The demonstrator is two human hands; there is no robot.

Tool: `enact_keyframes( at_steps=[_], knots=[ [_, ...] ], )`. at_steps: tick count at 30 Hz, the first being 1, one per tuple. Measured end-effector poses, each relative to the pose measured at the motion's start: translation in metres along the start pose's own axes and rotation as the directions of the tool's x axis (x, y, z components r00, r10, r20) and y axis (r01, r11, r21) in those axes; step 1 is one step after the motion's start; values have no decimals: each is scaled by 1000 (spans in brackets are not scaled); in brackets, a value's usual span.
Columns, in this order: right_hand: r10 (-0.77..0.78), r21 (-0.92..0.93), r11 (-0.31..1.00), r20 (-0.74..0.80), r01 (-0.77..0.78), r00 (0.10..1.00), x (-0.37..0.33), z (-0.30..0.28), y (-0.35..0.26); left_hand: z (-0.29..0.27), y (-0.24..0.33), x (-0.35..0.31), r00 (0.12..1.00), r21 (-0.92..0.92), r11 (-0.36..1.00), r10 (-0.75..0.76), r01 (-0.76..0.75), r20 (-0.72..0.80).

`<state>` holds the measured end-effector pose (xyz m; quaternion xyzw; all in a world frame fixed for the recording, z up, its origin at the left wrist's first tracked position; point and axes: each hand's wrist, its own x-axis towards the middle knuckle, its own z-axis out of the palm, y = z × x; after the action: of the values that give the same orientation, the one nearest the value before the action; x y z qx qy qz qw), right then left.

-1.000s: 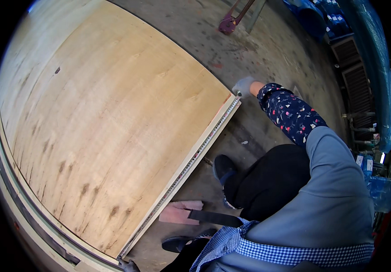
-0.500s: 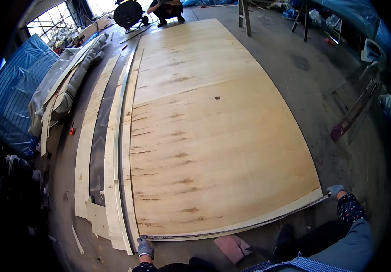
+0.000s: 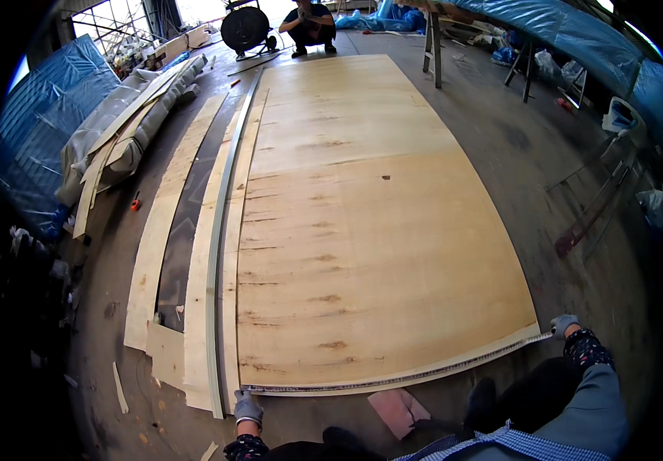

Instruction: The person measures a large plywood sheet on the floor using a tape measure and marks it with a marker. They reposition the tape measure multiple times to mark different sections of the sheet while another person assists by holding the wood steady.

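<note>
A large plywood sheet [image 3: 377,261] lies flat on the floor before me, with a small dark mark on it. Along its near edge stretches a thin measuring tape [image 3: 416,376] with dark markings. Gloved in grey, my left hand [image 3: 248,409] is closed on the tape's left end at the sheet's near left corner. My right hand [image 3: 564,326], gloved too, grips the other end just past the near right corner. A long metal straightedge [image 3: 214,307] rests on narrow wood strips along the sheet's left side.
More cut plywood strips [image 3: 144,292] lie to the left, near an orange and black tool [image 3: 135,203]. A pinkish piece [image 3: 397,412] is by my feet. Another person [image 3: 308,24] squats at the far end beside a black drum [image 3: 250,31]. Trestle legs [image 3: 433,50] stand far right.
My view has tilted up, bringing more of the squatting person into sight. Both hands still hold the tape along the near edge; its right end sits slightly higher off the corner.
</note>
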<state>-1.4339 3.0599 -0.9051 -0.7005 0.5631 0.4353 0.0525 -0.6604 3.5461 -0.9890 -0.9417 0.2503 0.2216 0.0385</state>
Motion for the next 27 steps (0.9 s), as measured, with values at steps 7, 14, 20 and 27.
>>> enact_keyframes(
  at_steps=[7, 14, 20, 27],
  knots=[
    [-65, 63, 995, -147, 74, 987, 6, -5, -12, 13, -9, -6, 999, -57, 998, 32, -34, -39],
    [-138, 95, 984, -158, 154, 978, 11, 29, 20, -2, 11, -11, 996, -64, 995, -76, 73, -50],
    [-130, 78, 987, -143, 142, 981, 24, 25, 22, 5, 10, -14, 993, -39, 993, -110, 108, -52],
    [-168, 42, 983, -184, 178, 968, 27, 17, 27, 15, 10, -12, 991, -73, 992, -105, 100, -81]
  ],
)
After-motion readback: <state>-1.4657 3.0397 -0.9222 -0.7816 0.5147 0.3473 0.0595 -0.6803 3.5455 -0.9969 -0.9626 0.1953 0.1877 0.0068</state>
